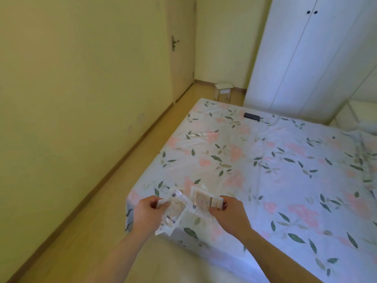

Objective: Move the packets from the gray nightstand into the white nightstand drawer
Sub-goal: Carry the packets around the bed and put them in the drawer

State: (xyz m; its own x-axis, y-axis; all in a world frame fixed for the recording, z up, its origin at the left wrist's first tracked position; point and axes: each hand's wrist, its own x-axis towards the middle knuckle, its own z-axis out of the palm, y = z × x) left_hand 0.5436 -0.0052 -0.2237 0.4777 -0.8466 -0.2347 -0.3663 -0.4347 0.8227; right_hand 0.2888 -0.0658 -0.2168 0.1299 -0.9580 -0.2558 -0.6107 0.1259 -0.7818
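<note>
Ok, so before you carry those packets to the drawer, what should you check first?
1. Left hand grips its packets: ok.
2. Right hand grips its packet: ok.
3. No packet slipping loose: cannot tell, the pile is fanned out and overlapping.
4. White nightstand drawer in sight and open: cannot tell, neither nightstand shows.
5. Floor beside the bed free to walk: ok, as far as shows.

Both forearms stretched forward, bare. Left hand (pixel 150 211) curled, thumb pinching against fingers. Right hand (pixel 228 213) likewise curled, knuckles up.
</note>
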